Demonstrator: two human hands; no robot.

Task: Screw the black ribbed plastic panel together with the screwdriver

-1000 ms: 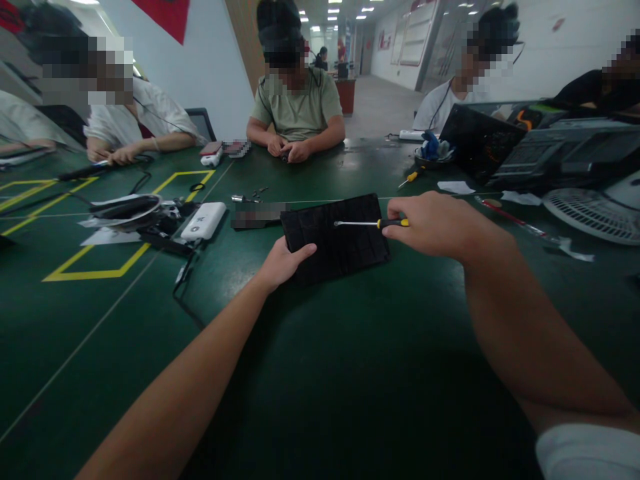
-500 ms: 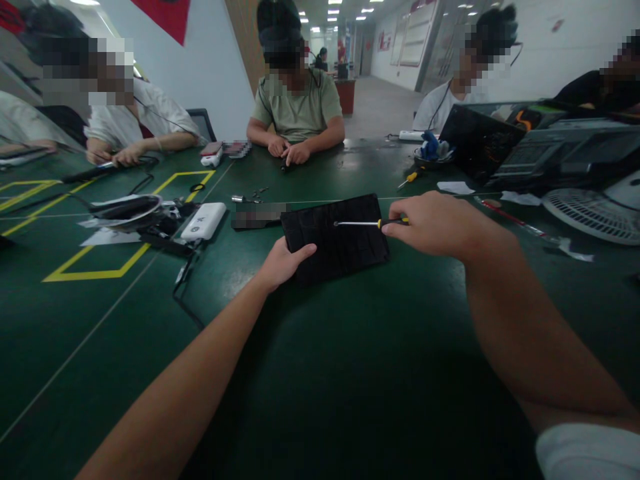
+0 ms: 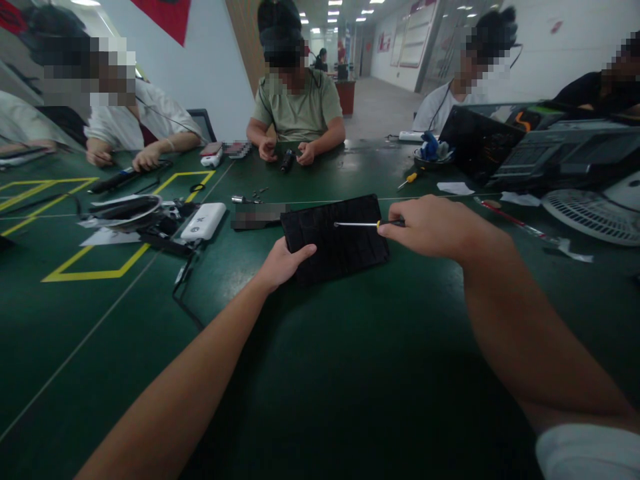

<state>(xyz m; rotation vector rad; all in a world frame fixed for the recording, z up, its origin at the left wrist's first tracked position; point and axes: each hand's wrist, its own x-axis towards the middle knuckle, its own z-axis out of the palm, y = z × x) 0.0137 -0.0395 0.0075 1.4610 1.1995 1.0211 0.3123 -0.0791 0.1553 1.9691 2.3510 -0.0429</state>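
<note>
A flat black slab-like device [image 3: 340,250] lies on the green table [image 3: 320,373] in front of me. My left hand [image 3: 281,264] grips its near left corner, thumb laid on top. My right hand [image 3: 434,228] is closed on a small screwdriver [image 3: 367,224] with a yellow and black handle. Its thin metal shaft points left, and the tip rests over the upper middle of the device.
A white power bank [image 3: 204,221] and a tangle of cables and parts [image 3: 135,217] lie to the left, inside yellow floor-tape lines. Another yellow screwdriver [image 3: 407,179], an opened laptop [image 3: 480,141] and a fan grille [image 3: 593,213] are at the right. Several people sit around the table.
My right hand has closed further over the screwdriver handle, hiding most of the yellow. The person across has put a small dark object down; the person at left has shifted their hands.
</note>
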